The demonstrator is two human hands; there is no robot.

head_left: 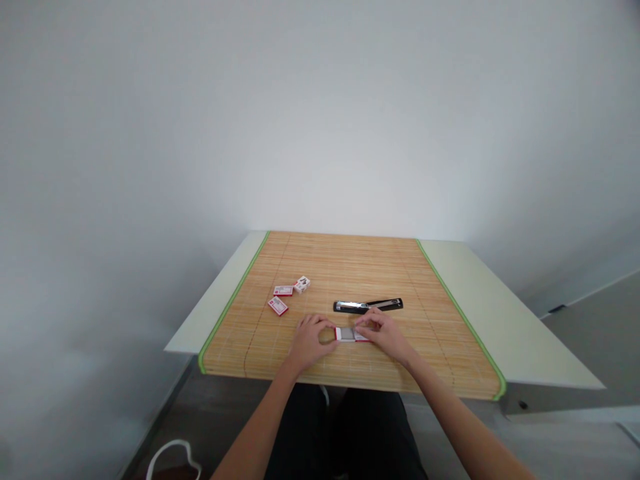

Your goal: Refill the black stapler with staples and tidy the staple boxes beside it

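Note:
A small red-and-white staple box (pixel 347 334) lies near the mat's front, slid partly open with grey staples showing inside. My left hand (pixel 311 341) grips its left end between thumb and fingers. Over its right part, my right hand (pixel 383 335) is closed, thumb and fingertips pinched at the box; whether they also hold any staples is hidden. Just beyond the hands rests a black stapler (pixel 367 306), its top swung up so the silver metal channel shows.
Left of the stapler sit two flat red-and-white boxes (pixel 278 306) and a white box with dark print (pixel 302 285). A bamboo mat (pixel 340 263) with green edging covers the middle of a white table (pixel 505 320), which meets a wall (pixel 340 133).

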